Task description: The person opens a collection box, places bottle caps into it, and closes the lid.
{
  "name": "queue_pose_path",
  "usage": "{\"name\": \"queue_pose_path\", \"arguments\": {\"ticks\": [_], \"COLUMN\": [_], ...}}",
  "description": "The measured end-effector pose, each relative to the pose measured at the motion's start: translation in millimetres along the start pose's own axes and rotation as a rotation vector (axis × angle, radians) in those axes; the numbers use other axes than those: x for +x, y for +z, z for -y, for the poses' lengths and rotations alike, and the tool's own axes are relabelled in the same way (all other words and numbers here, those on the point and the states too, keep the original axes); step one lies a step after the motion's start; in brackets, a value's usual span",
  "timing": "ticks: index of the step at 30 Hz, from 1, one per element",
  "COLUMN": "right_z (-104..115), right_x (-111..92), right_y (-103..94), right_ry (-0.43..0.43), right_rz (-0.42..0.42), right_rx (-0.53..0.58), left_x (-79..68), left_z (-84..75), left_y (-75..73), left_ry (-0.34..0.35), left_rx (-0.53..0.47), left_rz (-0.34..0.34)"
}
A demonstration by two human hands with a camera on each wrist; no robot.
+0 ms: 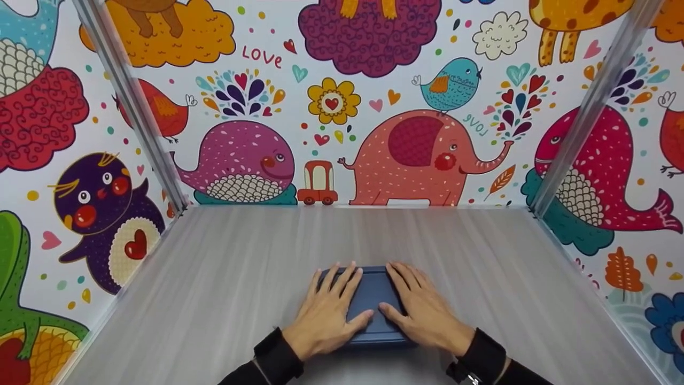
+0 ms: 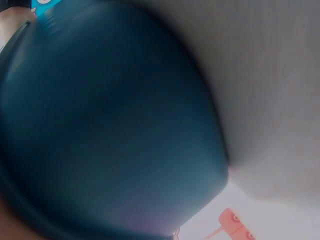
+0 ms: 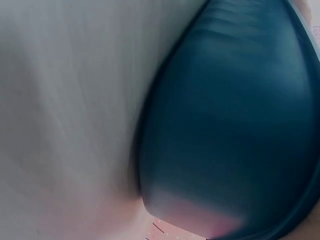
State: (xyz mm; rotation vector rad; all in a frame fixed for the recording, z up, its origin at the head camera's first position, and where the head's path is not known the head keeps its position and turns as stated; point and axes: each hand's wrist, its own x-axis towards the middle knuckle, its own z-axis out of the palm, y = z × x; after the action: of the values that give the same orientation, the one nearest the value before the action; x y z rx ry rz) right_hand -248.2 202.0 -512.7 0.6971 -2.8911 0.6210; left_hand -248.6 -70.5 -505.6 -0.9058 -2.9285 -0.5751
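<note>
A dark blue box with a rimmed lid (image 1: 373, 299) sits on the table near its front edge, between both hands. My left hand (image 1: 328, 313) rests on the lid's left side, fingers extended forward and thumb pointing inward. On the right side, my right hand (image 1: 425, 310) lies the same way, its thumb close to the other thumb. The box's smooth side wall (image 2: 115, 120) fills much of the left wrist view. In the right wrist view the opposite side wall (image 3: 225, 120) shows. What the box holds, if anything, is hidden.
The grey wood-grain table (image 1: 224, 267) spreads around the box. Upright panels with cartoon animals, such as an elephant (image 1: 417, 160), enclose it at the back and both sides. Metal posts (image 1: 136, 107) stand at the back corners.
</note>
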Motion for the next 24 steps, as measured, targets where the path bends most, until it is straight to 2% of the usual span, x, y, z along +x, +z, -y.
{"name": "queue_pose_path", "arguments": {"ticks": [8, 11, 17, 24], "right_z": [0.0, -1.1, -13.2, -45.1], "right_x": [4.6, 3.7, -4.7, -19.0], "right_y": [-6.4, -9.3, -19.0, -36.4], "right_ry": [0.037, 0.059, 0.12, 0.126], "right_rz": [0.002, 0.003, -0.043, -0.14], "right_rx": [0.024, 0.04, 0.084, 0.069], "left_x": [7.0, 7.9, 5.9, -5.1], "left_z": [5.0, 6.6, 13.7, 34.4], "left_y": [-5.2, -6.5, -8.3, -23.2], "left_ry": [0.001, 0.001, -0.002, -0.045], "left_rx": [-0.014, -0.031, -0.049, -0.014], "left_rz": [0.016, 0.001, -0.042, -0.14]}}
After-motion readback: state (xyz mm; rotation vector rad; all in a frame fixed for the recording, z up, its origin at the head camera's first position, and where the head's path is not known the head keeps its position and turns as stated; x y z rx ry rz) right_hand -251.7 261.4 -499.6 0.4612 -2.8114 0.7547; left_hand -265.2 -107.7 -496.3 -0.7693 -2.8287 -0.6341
